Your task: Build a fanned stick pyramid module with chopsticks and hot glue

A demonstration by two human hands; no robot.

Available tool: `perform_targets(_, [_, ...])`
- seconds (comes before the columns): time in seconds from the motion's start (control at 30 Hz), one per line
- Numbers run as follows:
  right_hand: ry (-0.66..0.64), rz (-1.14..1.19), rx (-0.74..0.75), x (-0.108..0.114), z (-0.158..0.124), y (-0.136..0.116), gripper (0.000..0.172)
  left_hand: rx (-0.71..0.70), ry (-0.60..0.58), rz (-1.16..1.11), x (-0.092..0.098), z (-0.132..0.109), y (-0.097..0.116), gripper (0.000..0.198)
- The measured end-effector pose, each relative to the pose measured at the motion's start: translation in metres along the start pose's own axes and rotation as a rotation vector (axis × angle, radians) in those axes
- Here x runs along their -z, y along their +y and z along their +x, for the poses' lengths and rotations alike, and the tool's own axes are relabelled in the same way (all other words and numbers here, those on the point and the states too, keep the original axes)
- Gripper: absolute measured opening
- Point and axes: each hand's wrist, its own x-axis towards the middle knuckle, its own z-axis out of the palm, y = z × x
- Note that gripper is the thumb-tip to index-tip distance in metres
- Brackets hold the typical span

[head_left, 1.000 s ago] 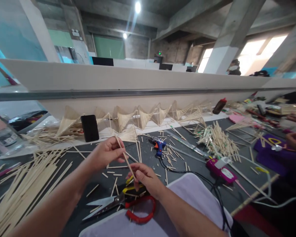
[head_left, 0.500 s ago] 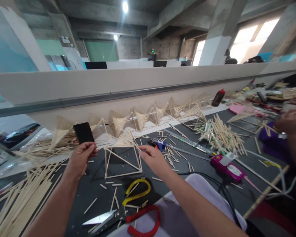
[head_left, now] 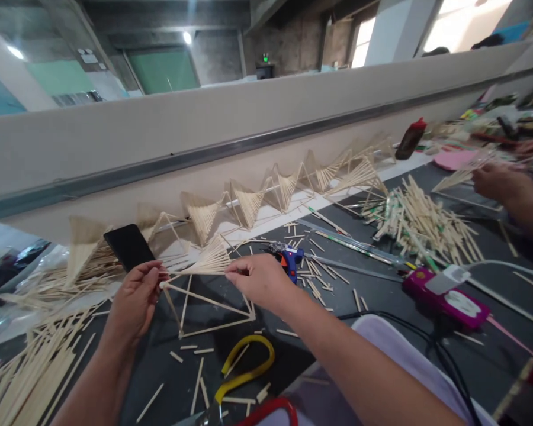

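A model of thin wooden sticks (head_left: pixel 217 326), with a square-cornered base and a fanned row of sticks (head_left: pixel 209 258) on top, stands between my hands. My right hand (head_left: pixel 264 284) is closed in a pinch at the fan's right edge, on a wooden stick (head_left: pixel 199 273) lying across it. At the left end of that stick, the thumb and fingers of my left hand (head_left: pixel 135 302) are pinched together, by the model's upper left corner. A black phone (head_left: pixel 128 245) leans behind my left hand. Beyond my right hand lies a blue glue gun (head_left: pixel 293 260).
Yellow-and-red-handled scissors (head_left: pixel 249 367) lie in front. Several twisted stick models (head_left: pixel 246 201) line the wall. Loose sticks (head_left: pixel 39 367) lie left; a stick pile (head_left: pixel 426 228), a purple power strip (head_left: pixel 446 296) and a red-capped bottle (head_left: pixel 411 139) are right. Another person's hand (head_left: pixel 501 183) works far right.
My view has tilted down and shifted. Both hands have come nearer to the model's top, and my right hand has moved left onto the fan's edge.
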Motion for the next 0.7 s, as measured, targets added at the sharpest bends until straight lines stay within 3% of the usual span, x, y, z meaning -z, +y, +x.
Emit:
perform_targets(0.3, [-0.090,-0.032,-0.064,0.010,0.003,0.004,0.019,0.085,0.009,0.050,0.001,0.002,-0.012,0.028])
perform_targets(0.7, [-0.192,-0.223,-0.030,0.032,0.004,0.008,0.016,0.048,-0.046,0.169,0.002,0.002,-0.016,0.032])
